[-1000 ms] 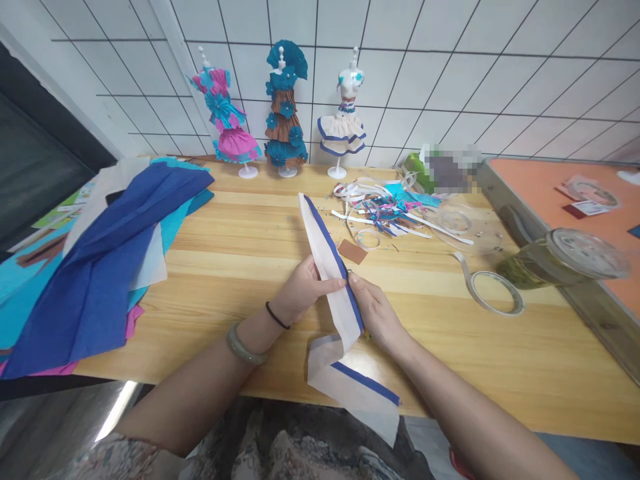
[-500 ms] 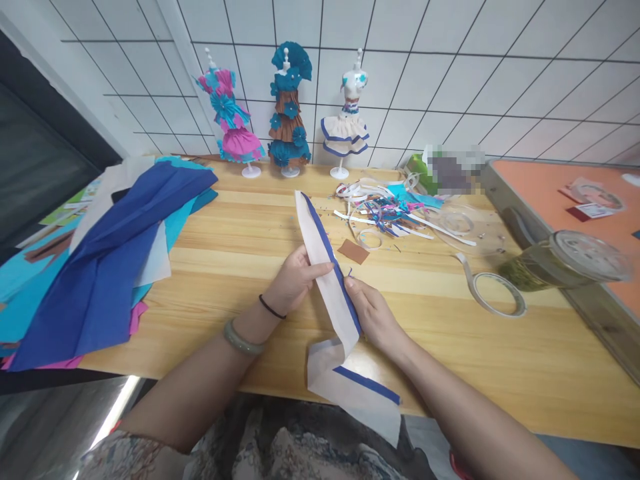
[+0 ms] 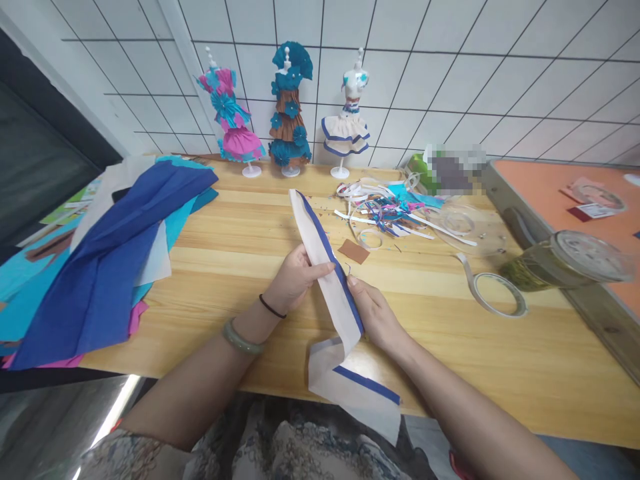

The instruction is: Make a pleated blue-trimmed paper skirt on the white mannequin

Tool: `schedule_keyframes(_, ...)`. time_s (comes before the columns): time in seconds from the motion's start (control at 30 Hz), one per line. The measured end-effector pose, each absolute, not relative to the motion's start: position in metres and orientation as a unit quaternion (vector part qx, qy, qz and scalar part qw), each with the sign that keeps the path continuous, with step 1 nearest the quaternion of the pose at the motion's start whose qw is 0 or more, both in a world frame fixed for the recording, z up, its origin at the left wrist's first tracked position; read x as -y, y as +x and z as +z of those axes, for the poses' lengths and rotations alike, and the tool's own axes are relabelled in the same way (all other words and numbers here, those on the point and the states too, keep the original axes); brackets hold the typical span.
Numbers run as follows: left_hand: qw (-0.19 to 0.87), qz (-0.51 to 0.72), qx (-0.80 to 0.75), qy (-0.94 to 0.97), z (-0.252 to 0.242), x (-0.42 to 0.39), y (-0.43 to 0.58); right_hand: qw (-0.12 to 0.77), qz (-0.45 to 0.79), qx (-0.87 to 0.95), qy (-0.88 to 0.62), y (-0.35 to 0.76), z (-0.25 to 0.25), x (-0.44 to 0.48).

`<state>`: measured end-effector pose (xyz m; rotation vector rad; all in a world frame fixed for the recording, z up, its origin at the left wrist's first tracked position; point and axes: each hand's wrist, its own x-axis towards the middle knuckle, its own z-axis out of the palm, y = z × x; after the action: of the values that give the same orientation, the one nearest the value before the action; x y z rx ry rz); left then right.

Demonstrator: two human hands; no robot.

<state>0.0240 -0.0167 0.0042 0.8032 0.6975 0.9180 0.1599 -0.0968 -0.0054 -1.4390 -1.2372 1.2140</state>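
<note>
Holding, right here in the left hand point(image 3: 296, 275), a long, narrow, cream, paper-like strip edged with a royal-blue band point(image 3: 331, 300), pinched with thumb on top and fingers tucked mostly out of sight underneath. Lying between both hands, straight in front of the body, above the pale-yellow, wood-grain tabletop point(image 3: 235, 243).

Running lengthwise on a slant: from a free tip at the far left, down past the left thumb, toward the body and rightward. Then doubling back to the left below the hands, before trailing off right again and hanging past the near edge of the tabletop.

And facing right with that blue band all along the upper run, straight toward the right hand point(image 3: 375, 308)! Posted there just beside the border, a touch closer to the body than the left thumb; touching or barely apart, hard to tell. Nearer to the blue, then, on the right; lying across the cream on the left, and reaching just to the band with the thumb tip.

Curled in narrow on the right side, with a thin, bent sliver point(image 3: 349, 268) poking up by the thumb tip; cannot tell, with the palm hidden, closed on what. Spotting, just beyond, a flat, brown, paper-like square point(image 3: 354, 251).
</note>
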Motion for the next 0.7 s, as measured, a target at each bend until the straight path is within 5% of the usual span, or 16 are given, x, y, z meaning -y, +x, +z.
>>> schedule_keyframes(0.7,0.742,0.423,-0.320,0.410,-0.0008,0.0155,0.0232,0.417,0.565,0.465,-0.539,0.1581,-0.0006,0.0979)
